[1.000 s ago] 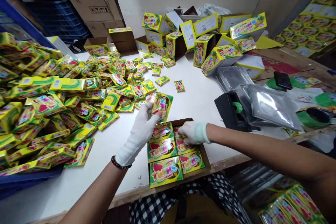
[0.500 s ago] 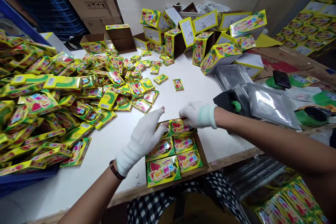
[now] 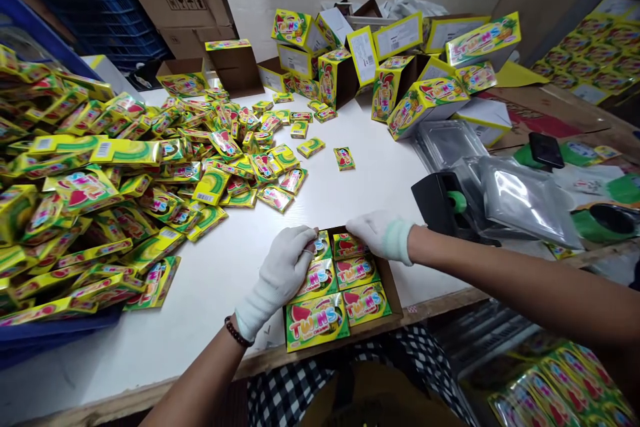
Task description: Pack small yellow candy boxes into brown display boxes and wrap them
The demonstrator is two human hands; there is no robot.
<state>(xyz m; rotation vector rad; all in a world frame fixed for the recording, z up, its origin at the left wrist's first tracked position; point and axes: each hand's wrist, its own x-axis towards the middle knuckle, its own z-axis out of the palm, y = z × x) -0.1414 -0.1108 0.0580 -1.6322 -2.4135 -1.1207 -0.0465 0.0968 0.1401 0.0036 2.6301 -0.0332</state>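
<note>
A shallow brown cardboard box (image 3: 393, 295) sits at the table's near edge, filled with yellow-green "Twins" candy packets (image 3: 316, 322) lying in two rows. My left hand (image 3: 280, 268), in a white glove, has its fingers curled on the far-left packet (image 3: 324, 245) in the box. My right hand (image 3: 381, 235), also gloved, lies at the box's far right corner. Its fingers are bent down onto the far-right packet (image 3: 346, 245). The two hands are nearly touching over the far row.
A big heap of loose packets (image 3: 100, 180) covers the table's left half. Open yellow display boxes (image 3: 395, 80) stand at the back. A black tape dispenser (image 3: 440, 203), clear plastic bags (image 3: 520, 200) and a phone (image 3: 545, 149) lie to the right. Brown cartons (image 3: 170, 0) are stacked behind.
My left hand carried a packet from above the table down into the box's far-left spot and curled onto it. My right hand stayed at the far-right corner.
</note>
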